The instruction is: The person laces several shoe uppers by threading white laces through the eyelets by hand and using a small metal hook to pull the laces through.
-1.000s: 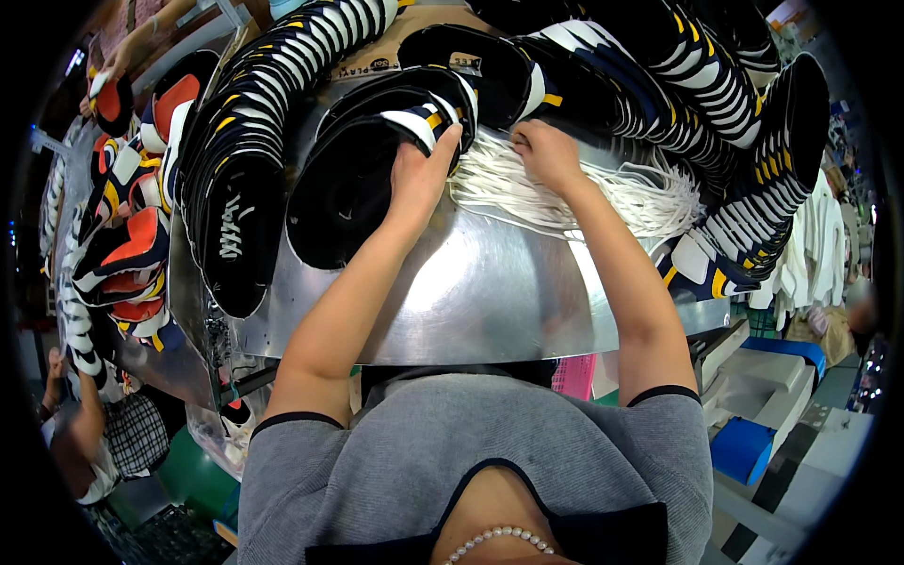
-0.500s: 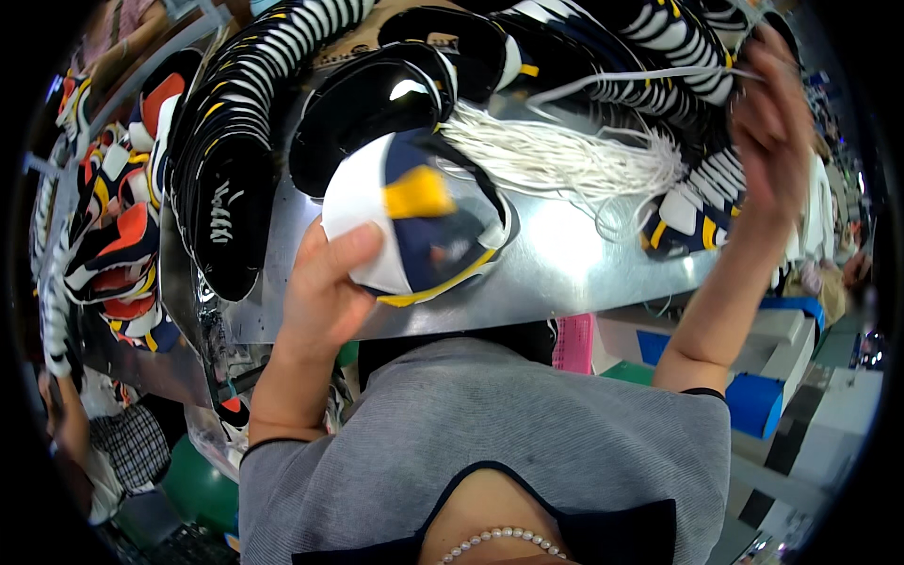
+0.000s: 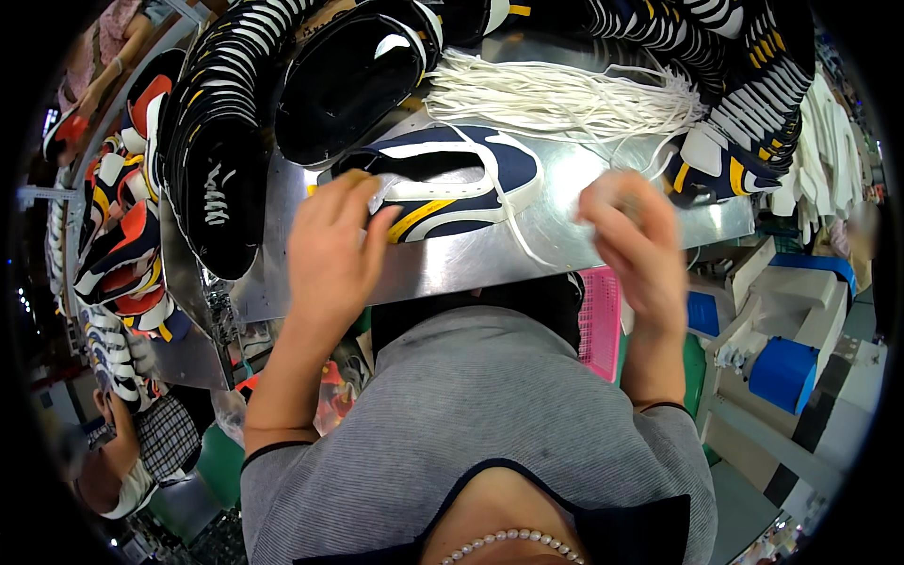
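Observation:
A navy, white and yellow shoe upper [image 3: 448, 212] lies on its side on the metal table, toe to the right. My left hand [image 3: 330, 247] grips its heel end, thumb in front and fingers behind, covering part of it. One white shoelace [image 3: 504, 200] runs loosely across the upper's opening and down onto the table. My right hand [image 3: 642, 247] is just right of the toe, its fingers curled together and slightly blurred; what they hold, if anything, is hidden. Behind the upper lies a thick bundle of white shoelaces [image 3: 556, 99].
Long curved stacks of nested shoe uppers line the left [image 3: 218, 104] and the right [image 3: 753, 113] of the metal table [image 3: 443, 268]. A large black upper [image 3: 348, 89] stands behind my left hand. Under the table edge is a pink basket [image 3: 600, 320]. Other people work at far left.
The upper, held up in my left hand before, now lies on the table. My right hand came down and inward from the upper right, where it was pulling a lace. A lace now crosses the upper.

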Tool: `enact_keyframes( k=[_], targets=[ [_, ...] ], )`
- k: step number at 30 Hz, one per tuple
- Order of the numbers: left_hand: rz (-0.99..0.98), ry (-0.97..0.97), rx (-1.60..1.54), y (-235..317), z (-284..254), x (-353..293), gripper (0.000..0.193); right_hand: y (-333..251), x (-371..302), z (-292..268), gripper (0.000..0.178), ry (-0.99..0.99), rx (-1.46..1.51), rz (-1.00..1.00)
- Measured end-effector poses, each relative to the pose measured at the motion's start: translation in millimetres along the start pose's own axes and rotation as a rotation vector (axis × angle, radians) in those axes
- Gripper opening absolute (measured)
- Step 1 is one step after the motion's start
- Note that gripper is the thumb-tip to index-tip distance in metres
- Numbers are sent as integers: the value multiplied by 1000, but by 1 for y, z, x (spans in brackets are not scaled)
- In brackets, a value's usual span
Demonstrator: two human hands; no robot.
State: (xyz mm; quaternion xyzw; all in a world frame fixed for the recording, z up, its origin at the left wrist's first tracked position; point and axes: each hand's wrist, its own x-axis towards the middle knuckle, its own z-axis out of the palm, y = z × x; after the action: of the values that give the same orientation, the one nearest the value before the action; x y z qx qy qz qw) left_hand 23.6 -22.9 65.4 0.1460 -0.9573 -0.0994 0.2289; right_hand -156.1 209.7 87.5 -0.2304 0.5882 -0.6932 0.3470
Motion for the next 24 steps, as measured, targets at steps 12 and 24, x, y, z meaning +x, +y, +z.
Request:
enact_keyframes(
  k=[12, 24],
  targets=[
    [-966, -720, -1607, -8, 96, 69, 70, 122, 89, 33, 14, 160, 169, 52],
    [-867, -413, -1563, 9, 76, 68, 54, 47, -15, 6, 10, 202, 138, -7]
  ],
)
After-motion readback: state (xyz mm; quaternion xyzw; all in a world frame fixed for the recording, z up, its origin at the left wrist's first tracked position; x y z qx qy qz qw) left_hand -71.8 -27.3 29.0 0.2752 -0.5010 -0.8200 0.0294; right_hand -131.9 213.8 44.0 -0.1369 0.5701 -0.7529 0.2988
